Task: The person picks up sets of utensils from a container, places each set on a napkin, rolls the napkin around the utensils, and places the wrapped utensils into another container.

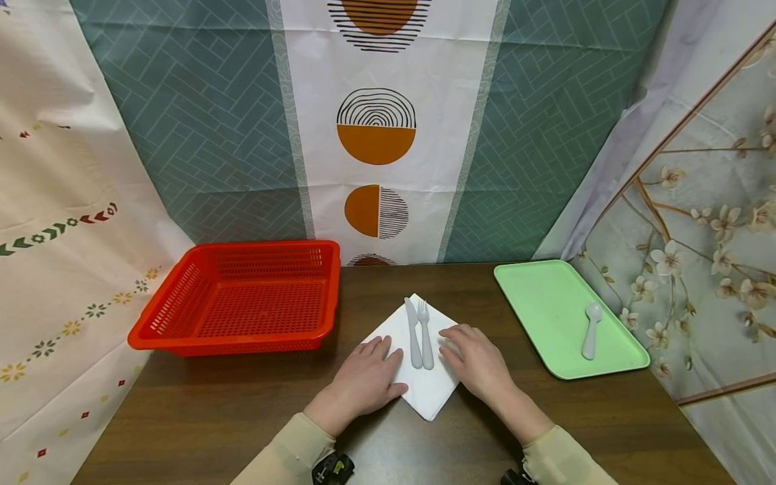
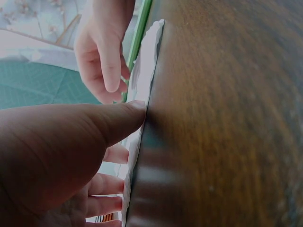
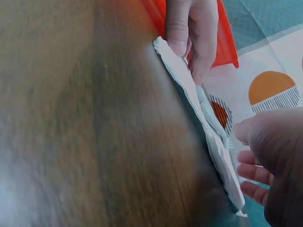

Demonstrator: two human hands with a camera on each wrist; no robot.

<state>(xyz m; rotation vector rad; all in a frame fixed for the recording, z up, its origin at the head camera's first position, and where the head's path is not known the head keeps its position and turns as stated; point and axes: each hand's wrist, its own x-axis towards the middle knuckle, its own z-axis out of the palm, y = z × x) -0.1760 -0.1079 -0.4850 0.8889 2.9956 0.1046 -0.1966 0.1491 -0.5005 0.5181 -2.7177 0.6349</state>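
A folded white napkin lies on the brown table, turned so a corner points toward me. On it a pale grey plastic knife and a matching fork lie side by side, tines away from me. My left hand rests on the napkin's left part with fingers spread; in the left wrist view its thumb lies at the napkin edge. My right hand is at the napkin's right side, fingers loosely bent beside the fork. In the right wrist view its fingers hold nothing.
At the left stands a red plastic basket with mesh walls. A light green tray lies at the right, holding a grey plastic spoon. Patterned cloths hang behind the table and along both sides.
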